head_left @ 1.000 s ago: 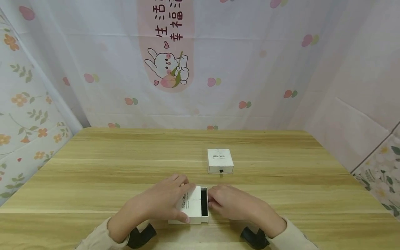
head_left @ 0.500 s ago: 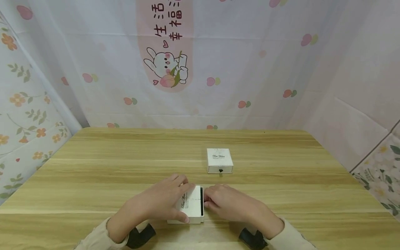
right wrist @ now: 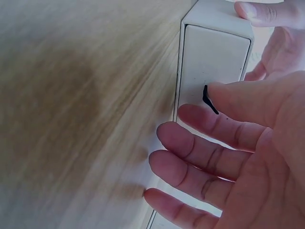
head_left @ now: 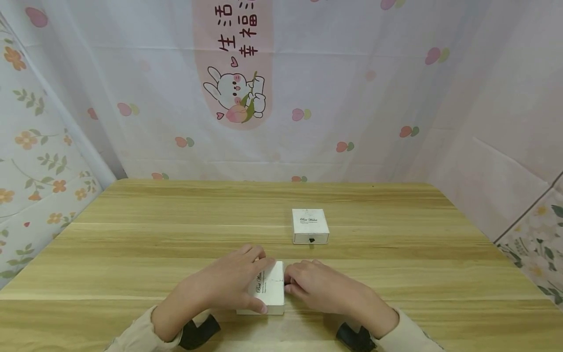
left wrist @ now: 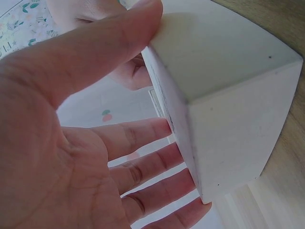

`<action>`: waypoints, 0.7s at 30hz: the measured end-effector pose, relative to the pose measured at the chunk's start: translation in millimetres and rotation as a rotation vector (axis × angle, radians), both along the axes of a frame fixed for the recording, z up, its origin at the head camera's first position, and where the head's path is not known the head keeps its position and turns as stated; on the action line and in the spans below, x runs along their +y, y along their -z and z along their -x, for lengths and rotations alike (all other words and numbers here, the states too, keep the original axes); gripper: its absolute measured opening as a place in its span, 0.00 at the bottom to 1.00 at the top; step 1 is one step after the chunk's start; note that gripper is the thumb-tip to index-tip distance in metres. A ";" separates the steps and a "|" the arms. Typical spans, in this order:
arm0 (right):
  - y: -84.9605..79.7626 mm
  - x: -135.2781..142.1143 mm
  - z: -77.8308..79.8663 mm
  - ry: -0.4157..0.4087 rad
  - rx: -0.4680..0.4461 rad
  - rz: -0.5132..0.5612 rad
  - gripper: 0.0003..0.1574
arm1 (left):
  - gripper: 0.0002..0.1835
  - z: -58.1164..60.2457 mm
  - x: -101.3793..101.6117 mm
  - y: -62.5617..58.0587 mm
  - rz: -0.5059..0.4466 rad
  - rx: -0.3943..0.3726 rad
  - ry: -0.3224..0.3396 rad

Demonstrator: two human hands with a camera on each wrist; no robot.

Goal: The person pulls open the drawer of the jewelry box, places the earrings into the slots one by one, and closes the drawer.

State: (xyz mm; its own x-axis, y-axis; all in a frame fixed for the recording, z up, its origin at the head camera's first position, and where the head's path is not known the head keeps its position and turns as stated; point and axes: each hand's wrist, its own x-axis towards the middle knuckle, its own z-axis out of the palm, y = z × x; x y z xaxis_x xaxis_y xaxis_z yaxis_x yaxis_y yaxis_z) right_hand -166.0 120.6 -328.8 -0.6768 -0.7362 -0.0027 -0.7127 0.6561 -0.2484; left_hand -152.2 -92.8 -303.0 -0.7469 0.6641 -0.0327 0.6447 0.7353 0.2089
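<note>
A white drawer-style gift box (head_left: 273, 286) with "Best Wishes" lettering lies on the table, its drawer flush in the sleeve. My left hand (head_left: 228, 279) holds it from the left, the thumb along the near side and the other fingers against the printed top. At the box's right end is my right hand (head_left: 318, 286), with the thumb and index finger at the drawer front (right wrist: 214, 52). A small black ribbon tab (right wrist: 208, 99) shows between that thumb and index finger, which look slightly apart. The other right fingers are loosely bent beside the box.
A second white gift box (head_left: 310, 224), with a black tab on its front, stands farther back on the wooden table (head_left: 176, 215). Patterned curtains (head_left: 352, 98) hang behind and at both sides.
The drawer has slid left into its sleeve, and its dark inside no longer shows. My right hand moved left with it. My left hand stayed on the box.
</note>
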 end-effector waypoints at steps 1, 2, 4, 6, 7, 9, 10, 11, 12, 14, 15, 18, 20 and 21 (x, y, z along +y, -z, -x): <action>0.2 0.0 -0.2 0.001 0.004 -0.002 0.05 | 0.41 0.1 0.1 -0.2 0.000 -0.004 -0.001; -0.1 0.0 -0.8 0.005 0.005 -0.006 0.05 | 0.41 0.1 0.2 -0.3 0.001 -0.006 -0.002; -0.2 0.0 -1.5 0.008 0.013 -0.013 0.05 | 0.41 0.1 0.3 -0.4 0.001 -0.009 -0.004; -0.4 0.1 -2.2 0.007 0.021 -0.020 0.05 | 0.41 0.1 0.5 -0.3 0.002 -0.007 -0.004; -0.3 0.0 -2.3 0.009 0.022 -0.023 0.05 | 0.41 0.1 0.5 -0.3 0.002 -0.006 -0.005; 0.0 -0.1 -2.5 0.010 0.024 -0.026 0.05 | 0.41 0.0 0.6 0.0 0.002 -0.002 -0.004; 0.1 -0.2 -2.4 0.012 0.024 -0.030 0.05 | 0.41 -0.1 0.6 0.1 0.003 0.001 -0.003; 0.4 -0.3 -2.3 0.014 0.023 -0.031 0.05 | 0.41 -0.2 0.6 0.1 0.001 0.003 -0.002; 0.7 -0.3 -2.2 0.016 0.023 -0.032 0.06 | 0.41 -0.3 0.5 0.2 0.000 0.006 -0.002; 0.8 -0.3 -1.9 0.019 0.020 -0.033 0.06 | 0.41 -0.5 0.3 0.2 -0.004 0.008 0.000; 0.7 -0.2 -1.8 0.020 0.019 -0.032 0.05 | 0.40 -0.6 0.2 0.1 -0.006 0.008 0.001; 0.4 0.5 -1.5 0.017 0.004 -0.008 0.05 | 0.40 -0.6 0.1 0.1 -0.008 0.010 0.004; -0.5 1.1 -1.3 0.012 -0.003 0.022 0.05 | 0.40 -0.5 0.1 0.0 0.000 0.014 0.007; -1.1 1.5 -1.2 0.011 -0.004 0.038 0.05 | 0.40 -0.5 0.1 0.1 0.003 0.017 0.008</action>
